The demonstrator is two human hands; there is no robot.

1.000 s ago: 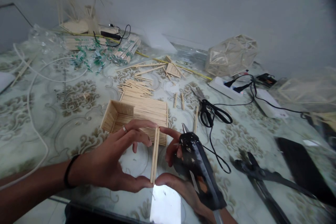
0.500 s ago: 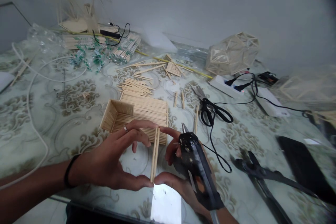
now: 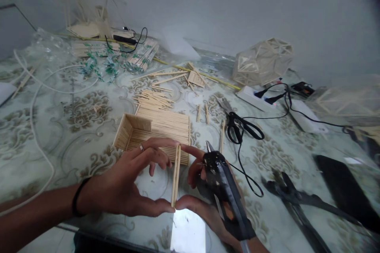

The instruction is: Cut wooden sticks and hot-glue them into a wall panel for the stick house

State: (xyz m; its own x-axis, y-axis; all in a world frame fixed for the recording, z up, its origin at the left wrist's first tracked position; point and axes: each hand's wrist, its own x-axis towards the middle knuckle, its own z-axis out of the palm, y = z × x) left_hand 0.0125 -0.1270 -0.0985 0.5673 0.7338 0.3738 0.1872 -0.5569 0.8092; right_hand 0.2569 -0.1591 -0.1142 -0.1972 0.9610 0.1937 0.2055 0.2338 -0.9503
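Note:
Two thin wooden sticks (image 3: 176,177) lie side by side, held upright between my hands. My left hand (image 3: 127,184) pinches them, index fingertip at the top end and thumb at the bottom. My right hand (image 3: 198,201) touches the same ends with its index finger and thumb, and also carries a black hot glue gun (image 3: 222,185), nozzle pointing up and away. Just behind my fingers rests a flat panel of wooden sticks (image 3: 169,124) with a low corner wall (image 3: 123,132) on its left side.
Loose sticks (image 3: 152,99) lie behind the panel. Scissors (image 3: 237,120) and a power strip (image 3: 257,98) are to the right, with pliers (image 3: 293,197) and a black phone (image 3: 344,189) nearer. Stick packs (image 3: 142,55) and a white cable (image 3: 34,118) are at left.
Almost nothing differs. Both hands keep the two sticks in the same grip, and the view has shifted very slightly.

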